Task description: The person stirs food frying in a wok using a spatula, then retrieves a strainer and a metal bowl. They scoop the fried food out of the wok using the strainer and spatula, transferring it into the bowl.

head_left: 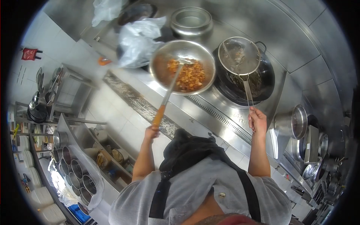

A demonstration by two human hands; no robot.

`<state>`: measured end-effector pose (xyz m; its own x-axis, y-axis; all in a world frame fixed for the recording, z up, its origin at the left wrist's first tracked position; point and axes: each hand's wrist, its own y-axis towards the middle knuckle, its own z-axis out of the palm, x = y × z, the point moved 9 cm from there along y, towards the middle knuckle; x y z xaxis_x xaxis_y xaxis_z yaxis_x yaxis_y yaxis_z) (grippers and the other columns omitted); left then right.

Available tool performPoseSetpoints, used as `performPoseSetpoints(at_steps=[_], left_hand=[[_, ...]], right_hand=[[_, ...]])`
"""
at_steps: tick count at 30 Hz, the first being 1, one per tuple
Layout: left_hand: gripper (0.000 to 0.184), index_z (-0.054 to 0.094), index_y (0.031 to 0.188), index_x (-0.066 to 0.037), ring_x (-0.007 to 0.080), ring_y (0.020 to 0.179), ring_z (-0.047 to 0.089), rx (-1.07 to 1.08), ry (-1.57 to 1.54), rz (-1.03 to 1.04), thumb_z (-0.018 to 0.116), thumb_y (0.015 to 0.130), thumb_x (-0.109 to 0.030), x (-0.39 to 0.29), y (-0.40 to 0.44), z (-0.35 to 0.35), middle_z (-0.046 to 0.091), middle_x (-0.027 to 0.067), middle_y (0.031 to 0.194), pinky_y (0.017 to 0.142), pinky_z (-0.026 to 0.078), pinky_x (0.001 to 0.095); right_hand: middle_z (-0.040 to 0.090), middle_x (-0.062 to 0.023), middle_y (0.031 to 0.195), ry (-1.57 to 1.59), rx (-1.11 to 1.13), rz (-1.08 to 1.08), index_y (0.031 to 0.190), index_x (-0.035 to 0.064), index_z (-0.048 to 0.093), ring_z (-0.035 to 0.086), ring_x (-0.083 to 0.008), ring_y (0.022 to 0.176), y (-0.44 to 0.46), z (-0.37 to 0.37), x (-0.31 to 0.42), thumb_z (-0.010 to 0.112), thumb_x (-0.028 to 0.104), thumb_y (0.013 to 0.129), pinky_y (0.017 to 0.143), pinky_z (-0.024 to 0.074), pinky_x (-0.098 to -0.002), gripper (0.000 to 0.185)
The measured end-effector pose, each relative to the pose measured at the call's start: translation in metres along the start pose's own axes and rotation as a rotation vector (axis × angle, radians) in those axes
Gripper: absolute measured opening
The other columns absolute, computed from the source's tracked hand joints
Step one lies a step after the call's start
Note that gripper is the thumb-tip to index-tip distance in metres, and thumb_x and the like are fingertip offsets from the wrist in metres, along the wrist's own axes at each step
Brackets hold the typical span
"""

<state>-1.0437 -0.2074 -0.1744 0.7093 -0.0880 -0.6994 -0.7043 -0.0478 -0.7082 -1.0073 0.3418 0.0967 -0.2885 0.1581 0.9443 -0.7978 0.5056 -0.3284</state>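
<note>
My left hand (pixel 151 132) is closed around the wooden handle of a long wok spatula (pixel 170 89). The spatula's metal head rests among orange-brown diced food (pixel 191 77), which partly hides it. That food sits in a wide, shallow steel bowl (pixel 157 75) on the stove. On the right, my right hand (pixel 257 120) grips the handle of a round mesh strainer (pixel 240 65). The strainer is over a black wok (pixel 267 80), with a little pale stuff in its mesh. Dark, greenish contents show in the wok beneath; whether the strainer touches the rim, I cannot tell.
Behind the steel bowl stands a lidless metal pot (pixel 191 22), with crumpled plastic bags (pixel 138 41) at its left. Stacked steel pots (pixel 292 122) are at my right. Lower left, a counter holds several cylindrical containers (pixel 77 168); utensils hang above it (pixel 39 93).
</note>
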Motion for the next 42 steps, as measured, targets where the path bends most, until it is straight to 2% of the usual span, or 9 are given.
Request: performPoseSetpoints(at_steps=[2, 4, 8, 11, 13, 16, 19, 26, 42], left_hand=[[0.026, 0.055, 0.094, -0.004, 0.0161, 0.067, 0.058, 0.043, 0.417, 0.51, 0.05, 0.086, -0.028, -0.069, -0.003, 0.007, 0.057, 0.0044, 0.076, 0.058, 0.047, 0.0298], [0.038, 0.055, 0.101, -0.002, 0.0168, 0.076, 0.057, 0.114, -0.411, 0.199, 0.048, 0.089, -0.038, -0.091, 0.023, 0.015, 0.058, 0.0054, 0.081, 0.066, 0.047, 0.0297], [0.054, 0.045, 0.121, 0.001, 0.0242, 0.09, 0.06, 0.214, -0.465, 0.236, 0.048, 0.09, -0.043, -0.215, -0.017, 0.052, 0.054, 0.0119, 0.101, 0.072, 0.049, 0.0338], [0.053, 0.041, 0.122, 0.001, 0.0268, 0.092, 0.061, 0.252, -0.354, 0.208, 0.051, 0.089, -0.039, -0.248, -0.011, 0.072, 0.052, 0.0145, 0.106, 0.073, 0.051, 0.0358], [0.05, 0.041, 0.121, 0.001, 0.0265, 0.089, 0.061, 0.266, -0.287, 0.219, 0.052, 0.088, -0.035, -0.259, -0.002, 0.082, 0.052, 0.0149, 0.107, 0.072, 0.052, 0.0354], [0.039, 0.043, 0.116, 0.001, 0.0264, 0.082, 0.063, 0.305, -0.26, 0.229, 0.054, 0.087, -0.023, -0.262, 0.011, 0.091, 0.053, 0.016, 0.109, 0.065, 0.054, 0.033], [0.036, 0.042, 0.114, 0.002, 0.0266, 0.082, 0.063, 0.265, -0.228, 0.215, 0.053, 0.085, -0.016, -0.259, 0.022, 0.091, 0.055, 0.0165, 0.105, 0.064, 0.057, 0.0357], [0.052, 0.038, 0.123, -0.001, 0.0299, 0.099, 0.057, 0.042, -0.156, 0.229, 0.058, 0.08, -0.023, -0.272, 0.024, 0.081, 0.05, 0.0192, 0.115, 0.068, 0.055, 0.0439], [0.044, 0.05, 0.113, -0.005, 0.0263, 0.093, 0.055, 0.12, -0.357, 0.057, 0.058, 0.072, -0.019, -0.245, 0.088, 0.096, 0.057, 0.0107, 0.105, 0.081, 0.042, 0.0463]], right_hand=[[0.054, -0.0035, 0.057, -0.057, 0.015, -0.005, 0.108, -0.0052, 0.057, 0.039, -0.0072, 0.032, -0.007, 0.012, 0.013, 0.058, 0.009, 0.084, 0.029, 0.0227, -0.0203, 0.028], [0.055, -0.0043, 0.059, -0.135, 0.024, -0.103, 0.11, -0.0069, 0.056, 0.041, -0.0072, 0.034, -0.014, 0.029, 0.027, 0.058, 0.008, 0.083, 0.031, 0.0263, -0.0209, 0.031], [0.059, -0.006, 0.063, -0.19, 0.077, -0.194, 0.119, -0.0038, 0.053, 0.045, -0.0068, 0.038, -0.025, 0.081, 0.031, 0.054, 0.007, 0.085, 0.035, 0.033, -0.0227, 0.036], [0.062, -0.013, 0.068, -0.493, 0.028, -0.199, 0.12, 0.0023, 0.055, 0.057, -0.0182, 0.047, -0.013, 0.11, 0.008, 0.052, 0.004, 0.084, 0.044, 0.044, -0.0315, 0.035], [0.062, -0.0215, 0.077, -0.95, -0.012, -0.879, 0.12, 0.0066, 0.055, 0.062, -0.0334, 0.066, -0.026, 0.149, 0.024, 0.05, 0.001, 0.081, 0.062, 0.0491, -0.0408, 0.039], [0.059, -0.0272, 0.083, -0.962, 0.046, -0.685, 0.118, 0.0031, 0.055, 0.057, -0.043, 0.081, -0.021, 0.156, 0.008, 0.05, -0.001, 0.078, 0.073, 0.046, -0.0464, 0.041], [0.059, -0.0267, 0.083, -0.922, 0.028, -0.717, 0.117, 0.0023, 0.056, 0.059, -0.041, 0.078, -0.032, 0.152, 0.02, 0.05, -0.001, 0.078, 0.071, 0.0467, -0.046, 0.04], [0.06, -0.0256, 0.082, -0.984, 0.103, -0.773, 0.116, 0.0009, 0.056, 0.059, -0.0408, 0.077, -0.014, 0.163, 0.0, 0.05, -0.003, 0.078, 0.069, 0.0464, -0.0456, 0.038], [0.06, -0.0251, 0.086, -0.971, -0.04, -0.671, 0.117, 0.0031, 0.057, 0.059, -0.0404, 0.08, -0.016, 0.144, -0.002, 0.051, 0.0, 0.079, 0.073, 0.0454, -0.0449, 0.039]])
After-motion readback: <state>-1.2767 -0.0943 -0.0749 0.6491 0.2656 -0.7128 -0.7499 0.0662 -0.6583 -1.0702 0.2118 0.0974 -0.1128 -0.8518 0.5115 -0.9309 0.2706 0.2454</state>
